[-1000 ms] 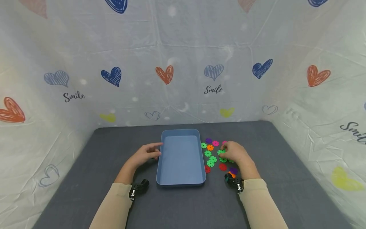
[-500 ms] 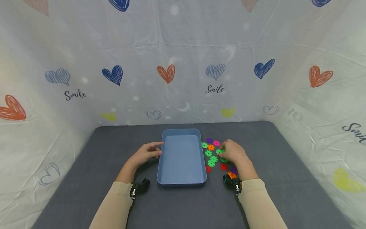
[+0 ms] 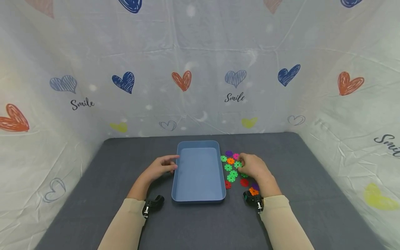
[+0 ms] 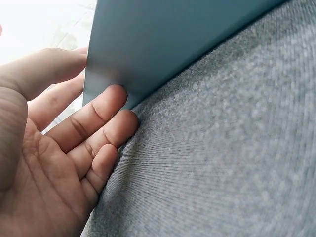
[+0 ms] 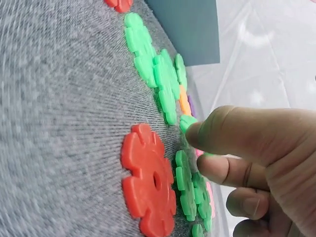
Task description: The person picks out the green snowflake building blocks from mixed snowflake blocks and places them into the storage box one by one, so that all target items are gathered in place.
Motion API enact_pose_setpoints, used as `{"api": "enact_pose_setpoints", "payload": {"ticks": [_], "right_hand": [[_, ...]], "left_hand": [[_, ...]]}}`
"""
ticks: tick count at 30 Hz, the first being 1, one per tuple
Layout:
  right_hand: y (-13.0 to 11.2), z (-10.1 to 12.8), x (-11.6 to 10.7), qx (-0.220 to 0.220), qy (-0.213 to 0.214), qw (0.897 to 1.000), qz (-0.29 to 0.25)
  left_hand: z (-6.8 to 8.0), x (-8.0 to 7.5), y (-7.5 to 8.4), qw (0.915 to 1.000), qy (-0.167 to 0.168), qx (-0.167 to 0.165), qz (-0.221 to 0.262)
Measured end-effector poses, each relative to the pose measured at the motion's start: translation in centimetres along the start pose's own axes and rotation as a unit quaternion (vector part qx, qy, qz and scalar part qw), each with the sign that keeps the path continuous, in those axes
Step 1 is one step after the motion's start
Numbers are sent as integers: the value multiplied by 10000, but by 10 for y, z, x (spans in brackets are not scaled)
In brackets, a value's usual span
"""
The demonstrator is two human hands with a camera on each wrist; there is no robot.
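Note:
In the head view, a blue rectangular tray (image 3: 198, 194) stands on the table. My left hand (image 3: 160, 166) is at its left side, fingers loosely bent. The left wrist view has those fingertips (image 4: 114, 98) against the tray's outer wall (image 4: 173, 34). My right hand (image 3: 254, 166) is low over flat, notched plastic snowflake discs on the tray's right. Its thumb and forefinger pinch a green snowflake disc (image 3: 237, 164), partly hidden behind the thumb in the right wrist view. Nearer that camera lies a red snowflake disc (image 5: 148, 180), with several green discs (image 5: 165, 81) beyond.
Purple (image 3: 229, 153), pink (image 3: 235, 156) and orange (image 3: 230, 161) discs lie toward the back of the group. Another orange disc (image 3: 253, 191) lies near the right wrist camera (image 3: 251, 198). A grey cloth (image 3: 200, 225) covers the table; a printed curtain (image 3: 200, 111) hangs behind.
My right hand has shifted slightly left, and the green snowflake disc at its fingertips has moved left with it. My left hand stays at the tray. The head view has shifted a little.

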State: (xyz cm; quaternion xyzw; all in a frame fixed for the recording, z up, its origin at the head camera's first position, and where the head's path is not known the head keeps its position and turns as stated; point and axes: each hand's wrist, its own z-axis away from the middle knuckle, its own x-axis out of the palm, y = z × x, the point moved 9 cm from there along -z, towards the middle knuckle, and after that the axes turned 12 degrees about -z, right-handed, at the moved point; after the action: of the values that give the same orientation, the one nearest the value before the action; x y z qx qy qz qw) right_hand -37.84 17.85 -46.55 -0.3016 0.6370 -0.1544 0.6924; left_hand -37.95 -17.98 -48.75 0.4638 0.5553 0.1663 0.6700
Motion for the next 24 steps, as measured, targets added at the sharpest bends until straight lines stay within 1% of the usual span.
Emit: {"api": "enact_pose_setpoints", "payload": {"ticks": [3, 6, 9, 12, 17, 21, 24], "right_hand": [[1, 0, -1, -59, 19, 9994, -329], [0, -1, -3, -82, 25, 9965, -827], [-4, 0, -7, -76, 29, 9903, -1387], [-12, 2, -12, -75, 58, 9819, -1891], [-36, 10, -24, -311, 163, 9693, -2433], [-59, 19, -34, -505, 261, 9618, -2678], [-80, 26, -35, -616, 243, 9550, -2892]], "left_hand": [[0, 0, 0, 10000, 3, 13, -5], [0, 0, 1, 10000, 8, 17, -11], [0, 0, 2, 10000, 11, 11, -8], [1, 0, 2, 10000, -2, 0, 0], [1, 0, 0, 10000, -17, -69, 4], [1, 1, -1, 9999, -24, -98, 40], [0, 1, -1, 9999, -41, -126, 37]]}}
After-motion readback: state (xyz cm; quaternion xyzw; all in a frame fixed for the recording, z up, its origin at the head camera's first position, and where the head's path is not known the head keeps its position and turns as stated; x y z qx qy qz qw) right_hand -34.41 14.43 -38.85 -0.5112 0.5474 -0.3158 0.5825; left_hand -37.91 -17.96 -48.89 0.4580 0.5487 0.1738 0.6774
